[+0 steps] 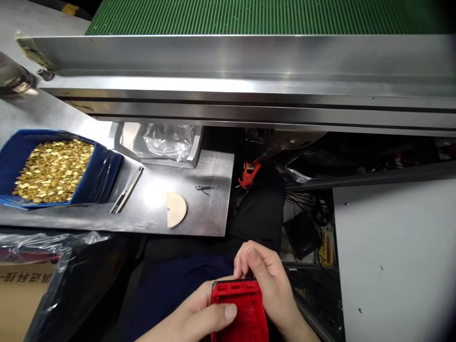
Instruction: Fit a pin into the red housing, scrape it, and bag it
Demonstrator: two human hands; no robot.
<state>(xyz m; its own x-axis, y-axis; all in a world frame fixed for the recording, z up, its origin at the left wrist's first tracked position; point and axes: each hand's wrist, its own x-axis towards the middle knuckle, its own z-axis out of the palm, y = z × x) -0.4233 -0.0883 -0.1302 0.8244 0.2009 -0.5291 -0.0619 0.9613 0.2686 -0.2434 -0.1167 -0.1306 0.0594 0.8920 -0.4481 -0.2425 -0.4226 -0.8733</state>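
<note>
We see the red plastic case (247, 308) held in front of the body, off the bench (210, 225) and nearer us than its front right corner. The left hand (199, 313) grasps it, thumb pressed inside the hollow. The right hand (265, 278) has its fingers curled at the case's far end; we cannot tell whether they pinch anything.

On the bench, we find a pale half-disc (176, 210) near the front edge and a small metal tool (204, 189) near the right edge. Farther left, a cutter knife (127, 190) lies slanted beside a blue bin (107, 173) of gold-coloured pieces (57, 168). A grey tray (164, 163) holding clear plastic (169, 141) stands toward the back. Just beyond the right edge, we see an orange object (248, 175). Behind runs a metal rail (228, 83), with a ribbed green belt (249, 16) past it.
</note>
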